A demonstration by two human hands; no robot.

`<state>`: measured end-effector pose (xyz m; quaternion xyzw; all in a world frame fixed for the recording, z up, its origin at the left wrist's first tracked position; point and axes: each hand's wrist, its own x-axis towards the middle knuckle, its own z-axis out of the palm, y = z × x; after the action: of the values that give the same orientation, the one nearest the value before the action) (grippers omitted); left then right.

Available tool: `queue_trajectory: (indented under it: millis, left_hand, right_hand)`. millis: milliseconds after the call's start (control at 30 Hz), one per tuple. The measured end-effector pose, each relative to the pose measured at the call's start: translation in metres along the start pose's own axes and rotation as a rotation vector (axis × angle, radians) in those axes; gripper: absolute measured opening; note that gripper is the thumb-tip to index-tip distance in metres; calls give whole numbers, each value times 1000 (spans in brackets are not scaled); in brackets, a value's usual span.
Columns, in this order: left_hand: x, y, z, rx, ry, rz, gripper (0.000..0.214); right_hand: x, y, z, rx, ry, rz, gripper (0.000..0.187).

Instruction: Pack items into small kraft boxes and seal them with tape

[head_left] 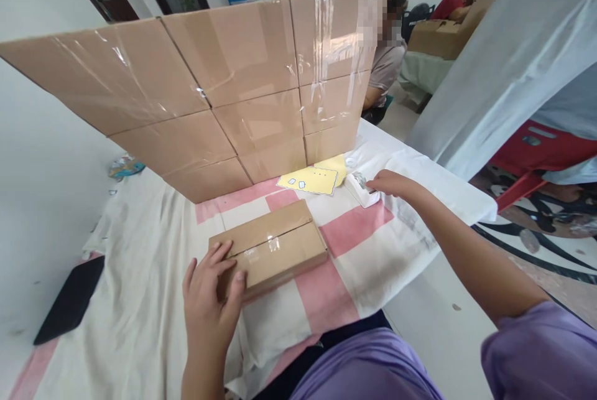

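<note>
- The cloth-covered table (pixel 153 275) spreads beneath both hands, the left hand (pixel 212 288) low over it, the right hand (pixel 389 182) farther out and to the right.
- The cardboard screen (pixel 256 83) stands upright beyond both hands, leaning no nearer to the left than a clear stretch of cloth.
- The flat cardboard box (pixel 284 257) lies directly under the left hand's fingers. Its long axis runs from that hand rightward and slightly away, so the far end points roughly to the right hand's side. The left hand is plainly the nearer: its fingers and thumb are spread over the left end, resting on it rather than gripping around it.
- The yellow sheets (pixel 321 182) lie to the left of the right hand, past the box as seen from the left hand, near the foot of the screen.
- The white tape dispenser (pixel 366 196) sits right at the right hand's fingertips, apart from the box and beyond its right end. Whether those fingertips pinch tape or only touch, I cannot tell.
- A clear tape strip (pixel 273 242) crosses the box's top seam, just right of the left hand's fingers.
</note>
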<state>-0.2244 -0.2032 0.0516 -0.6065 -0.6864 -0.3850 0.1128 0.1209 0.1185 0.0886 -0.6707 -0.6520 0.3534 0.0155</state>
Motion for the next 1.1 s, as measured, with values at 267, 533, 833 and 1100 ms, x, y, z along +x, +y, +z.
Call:
queue_trajectory:
  millis: [267, 533, 833, 1100]
  left_hand:
    - [2, 4, 3, -12, 40, -8, 12]
    - [-1, 10, 3, -38, 71, -39, 13]
    - [0, 12, 3, -58, 72, -51, 14]
    - [-1, 14, 1, -83, 71, -61, 13]
  right_hand:
    - [-4, 1, 1, 156, -119, -3, 33]
    - [5, 12, 5, 364, -149, -15, 22]
    - [-1, 21, 10, 576, -167, -39, 25]
    - [-8, 28, 18, 671, -64, -34, 19]
